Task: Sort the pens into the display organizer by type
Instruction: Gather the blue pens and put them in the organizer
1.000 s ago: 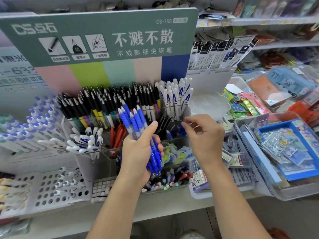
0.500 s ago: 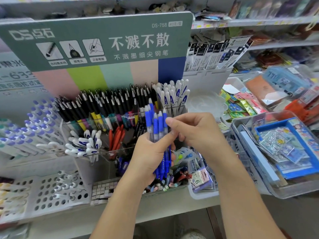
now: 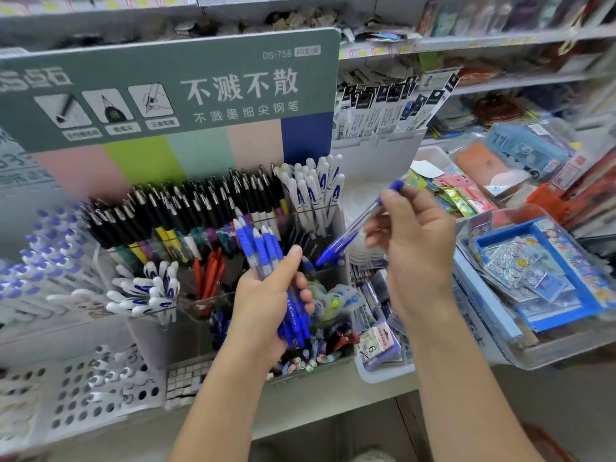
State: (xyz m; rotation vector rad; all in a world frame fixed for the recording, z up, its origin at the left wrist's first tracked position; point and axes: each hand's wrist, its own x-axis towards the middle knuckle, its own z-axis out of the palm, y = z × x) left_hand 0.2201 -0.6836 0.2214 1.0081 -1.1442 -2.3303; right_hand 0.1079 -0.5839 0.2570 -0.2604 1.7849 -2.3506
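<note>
My left hand (image 3: pixel 266 308) grips a bundle of blue pens (image 3: pixel 263 251), tips up, in front of the clear display organizer (image 3: pixel 186 308). My right hand (image 3: pixel 410 241) pinches a single blue pen (image 3: pixel 350 231) held slanted, its tip pointing down-left toward the organizer's right compartment. The organizer's back rows hold black-capped pens (image 3: pixel 186 208) and white pens (image 3: pixel 313 191). Red pens (image 3: pixel 210 275) and more white pens (image 3: pixel 146 291) stand in its front sections. Loose small items fill the lowest tray (image 3: pixel 316 358).
A green sign board (image 3: pixel 166 88) rises behind the organizer. White-and-blue pens (image 3: pixel 43 255) lie at the left, above a perforated white rack (image 3: pixel 83 395). Clear bins with packaged goods (image 3: pixel 533 268) crowd the right. The shelf edge (image 3: pixel 300 408) runs below.
My right hand has pulled one blue pen out of the bundle and moved right and up with it. My left hand has kept hold of the bundle and shifted slightly.
</note>
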